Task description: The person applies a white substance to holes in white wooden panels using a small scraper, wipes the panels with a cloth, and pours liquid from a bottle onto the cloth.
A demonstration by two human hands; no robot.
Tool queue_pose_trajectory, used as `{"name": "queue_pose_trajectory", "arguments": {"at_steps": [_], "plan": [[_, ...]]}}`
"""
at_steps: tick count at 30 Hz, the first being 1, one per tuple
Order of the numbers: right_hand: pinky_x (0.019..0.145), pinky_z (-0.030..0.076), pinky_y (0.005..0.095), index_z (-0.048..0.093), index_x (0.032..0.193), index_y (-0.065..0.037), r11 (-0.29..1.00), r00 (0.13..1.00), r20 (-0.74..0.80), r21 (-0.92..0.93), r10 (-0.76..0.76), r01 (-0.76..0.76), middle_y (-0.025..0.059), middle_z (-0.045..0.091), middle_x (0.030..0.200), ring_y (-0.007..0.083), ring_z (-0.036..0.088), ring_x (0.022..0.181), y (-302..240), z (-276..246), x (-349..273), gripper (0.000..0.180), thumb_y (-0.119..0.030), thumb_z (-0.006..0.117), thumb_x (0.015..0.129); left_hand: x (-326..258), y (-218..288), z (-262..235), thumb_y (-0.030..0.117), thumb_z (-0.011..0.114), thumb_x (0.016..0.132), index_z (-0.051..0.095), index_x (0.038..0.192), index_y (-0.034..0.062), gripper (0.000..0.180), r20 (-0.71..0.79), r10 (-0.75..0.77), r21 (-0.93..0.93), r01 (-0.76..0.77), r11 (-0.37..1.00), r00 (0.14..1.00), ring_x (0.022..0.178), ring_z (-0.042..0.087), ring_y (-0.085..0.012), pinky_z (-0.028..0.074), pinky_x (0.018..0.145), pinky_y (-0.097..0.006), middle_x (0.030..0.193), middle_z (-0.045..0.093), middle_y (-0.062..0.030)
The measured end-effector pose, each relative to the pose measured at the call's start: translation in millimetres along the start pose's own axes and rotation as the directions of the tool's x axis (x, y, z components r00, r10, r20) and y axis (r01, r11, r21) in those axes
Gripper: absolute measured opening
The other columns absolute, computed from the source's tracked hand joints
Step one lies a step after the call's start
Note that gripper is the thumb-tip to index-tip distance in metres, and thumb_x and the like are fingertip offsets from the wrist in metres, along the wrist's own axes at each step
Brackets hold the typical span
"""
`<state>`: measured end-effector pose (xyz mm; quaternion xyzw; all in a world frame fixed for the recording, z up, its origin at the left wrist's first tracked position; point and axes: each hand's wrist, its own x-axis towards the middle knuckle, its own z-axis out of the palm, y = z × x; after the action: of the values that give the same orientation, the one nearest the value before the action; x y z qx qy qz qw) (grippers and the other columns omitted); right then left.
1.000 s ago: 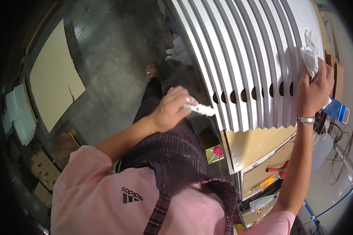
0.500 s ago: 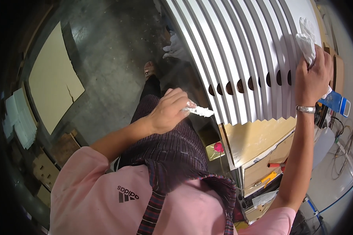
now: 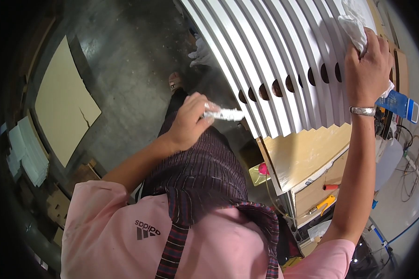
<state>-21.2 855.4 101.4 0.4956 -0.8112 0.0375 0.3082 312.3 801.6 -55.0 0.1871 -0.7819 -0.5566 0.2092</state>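
Observation:
My left hand [image 3: 188, 123] is in front of my thighs, closed round a flat, stick-like tool [image 3: 229, 115] smeared thickly with white paste; its exact kind cannot be made out. The tool's tip points at the near corner of a row of long white panels [image 3: 284, 109], without visibly touching them. These panels overlap in steps, each with a dark half-round cutout near its closer end. At the right end of the row, my right hand [image 3: 371, 69] grips a crumpled white cloth [image 3: 354, 30], part of which sticks out below the palm.
Under the panels is a pale wooden bench top [image 3: 307, 151]. A yellow air blow gun [image 3: 325, 203] and a red-handled tool [image 3: 331, 187] lie below it. Right of my wrist is a blue packet [image 3: 399, 106]. A beige board [image 3: 65, 102] and white strips [image 3: 30, 151] occupy the left floor.
My left hand has drawn back a little to the left and up with the white-smeared tool. The panels and my right hand appear slightly higher and further left in view. Both grips hold.

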Motion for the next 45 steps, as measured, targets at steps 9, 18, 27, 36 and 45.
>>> {"name": "queue_pose_trajectory", "arguments": {"at_steps": [9, 18, 27, 36, 45], "plan": [[0.087, 0.048, 0.0420, 0.063, 0.120, -0.016, 0.997, 1.000, 0.012, -0.072, -0.010, 0.011, 0.0049, 0.062, 0.114, 0.0301, 0.057, 0.105, 9.5, 5.6, -0.6, 0.041, -0.025, 0.060, 0.080, -3.3, 0.1, 13.3, -0.001, 0.064, 0.076, 0.062, 0.095, 0.0034, 0.019, 0.021, 0.003, -0.006, -0.003, 1.000, 1.000, 0.085, 0.052, -0.0272, 0.039, 0.075, -0.038, 0.088, 0.056, -0.0090], [0.089, 0.048, 0.0424, 0.064, 0.119, -0.017, 0.998, 1.000, -0.005, -0.055, -0.019, 0.018, 0.0056, 0.063, 0.114, 0.0310, 0.057, 0.107, 9.1, 8.2, 1.6, 0.039, -0.028, 0.058, 0.082, -11.2, 11.7, 32.4, 0.001, 0.063, 0.077, 0.063, 0.096, 0.0032, 0.018, 0.175, 0.145, -0.028, -0.143, 0.989, 0.974, 0.082, 0.051, -0.0296, 0.038, 0.076, -0.038, 0.084, 0.054, -0.0094], [0.090, 0.047, 0.0430, 0.065, 0.119, -0.016, 0.998, 1.000, 0.001, -0.067, -0.020, 0.020, 0.0063, 0.062, 0.114, 0.0312, 0.057, 0.106, 9.3, 6.0, 1.0, 0.039, -0.027, 0.059, 0.082, 9.1, 3.0, -2.8, 0.000, 0.061, 0.079, 0.061, 0.096, 0.0023, 0.018, -0.105, 0.030, -0.041, -0.034, 0.999, 0.994, 0.082, 0.051, -0.0273, 0.040, 0.074, -0.036, 0.085, 0.054, -0.0103], [0.084, 0.049, 0.0414, 0.066, 0.114, -0.015, 0.999, 0.999, 0.025, -0.038, 0.022, -0.021, 0.0065, 0.062, 0.108, 0.0307, 0.057, 0.101, -3.0, -5.7, 2.0, 0.036, -0.021, 0.062, 0.079, -4.4, 1.4, -6.1, -0.006, 0.056, 0.080, 0.059, 0.098, -0.0011, 0.020, -0.046, -0.088, -0.154, 0.080, 0.985, 0.995, 0.084, 0.054, -0.0229, 0.045, 0.077, -0.033, 0.090, 0.054, -0.0102], [0.074, 0.049, 0.0448, 0.067, 0.101, -0.008, 0.861, 0.940, -0.206, 0.384, -0.272, 0.333, 0.0104, 0.063, 0.098, 0.0315, 0.060, 0.089, -93.6, -26.8, -48.0, 0.036, -0.006, 0.062, 0.066, 5.3, 14.6, -81.4, -0.005, 0.049, 0.085, 0.055, 0.112, -0.0039, 0.027, -0.570, -0.160, -0.296, -0.019, 0.955, 0.806, 0.100, 0.051, -0.0162, 0.040, 0.090, -0.028, 0.110, 0.053, -0.0099]]}}
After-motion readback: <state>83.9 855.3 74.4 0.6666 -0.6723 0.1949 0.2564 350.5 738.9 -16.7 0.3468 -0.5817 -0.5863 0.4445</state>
